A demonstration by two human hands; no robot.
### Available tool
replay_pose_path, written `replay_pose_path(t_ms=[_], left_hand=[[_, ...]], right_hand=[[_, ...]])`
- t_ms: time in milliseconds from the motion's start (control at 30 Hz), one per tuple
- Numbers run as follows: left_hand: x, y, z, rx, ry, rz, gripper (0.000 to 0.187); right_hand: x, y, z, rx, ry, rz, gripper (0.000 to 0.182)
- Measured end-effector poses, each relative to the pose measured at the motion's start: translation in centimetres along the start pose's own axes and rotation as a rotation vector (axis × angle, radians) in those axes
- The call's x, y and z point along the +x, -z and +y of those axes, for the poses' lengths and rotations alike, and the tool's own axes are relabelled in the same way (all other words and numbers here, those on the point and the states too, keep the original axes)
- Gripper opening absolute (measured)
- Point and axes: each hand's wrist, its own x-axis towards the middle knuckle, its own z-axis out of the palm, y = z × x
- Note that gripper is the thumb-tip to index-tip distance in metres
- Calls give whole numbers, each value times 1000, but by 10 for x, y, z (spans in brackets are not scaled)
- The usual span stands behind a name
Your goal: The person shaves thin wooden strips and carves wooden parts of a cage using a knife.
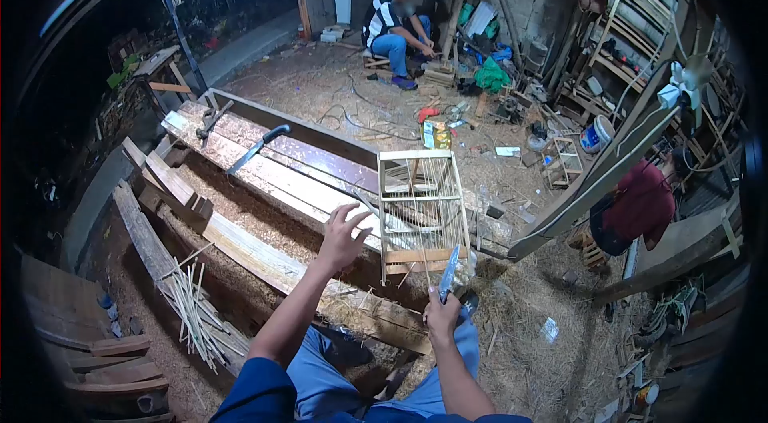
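My right hand [442, 315] is wrapped round the handle of a knife [450, 269], its blade pointing up and away from me. Just beyond the blade stands a cage-like wooden frame [422, 200] with thin slats, leaning at the end of the workbench. My left hand [346, 237] is raised over the bench planks, fingers spread and nothing visible in it, left of the frame. On the long plank [300, 189] lies a large knife [258, 149] with a dark handle. A hammer-like tool [211, 121] rests farther along that plank.
A bundle of thin sticks [196, 315] lies on a board to my left. Wood shavings [240, 207] fill the gap between planks. One person [394, 31] sits at the back; another [640, 203] is at the right, behind a slanted post [592, 175]. A white bucket [597, 134] stands at right.
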Motion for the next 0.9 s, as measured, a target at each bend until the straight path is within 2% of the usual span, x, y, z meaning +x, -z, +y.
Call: replay_pose_path(t_ms=[67,133,233,467,733,800,900], left_hand=[[21,-10,-2,-37,-37,44,38],[39,-24,-7,-71,33,37,36],[68,-47,-18,-96,-31,131,30],[137,-88,-40,-145,-8,126,29],[197,-100,-46,150,-128,148,26],[205,-100,-44,-455,198,-160,29],[204,-123,-65,-335,51,-20,29]], right_hand=[[-2,-3,-2,-7,-17,13,21],[0,-8,-6,36,-18,13,22],[-2,-7,-3,47,-10,4,22],[0,-9,-1,76,36,14,22],[-9,-15,-8,97,28,29,20],[-12,-18,-11,139,-16,39,19],[-20,-23,-19,143,-35,43,22]])
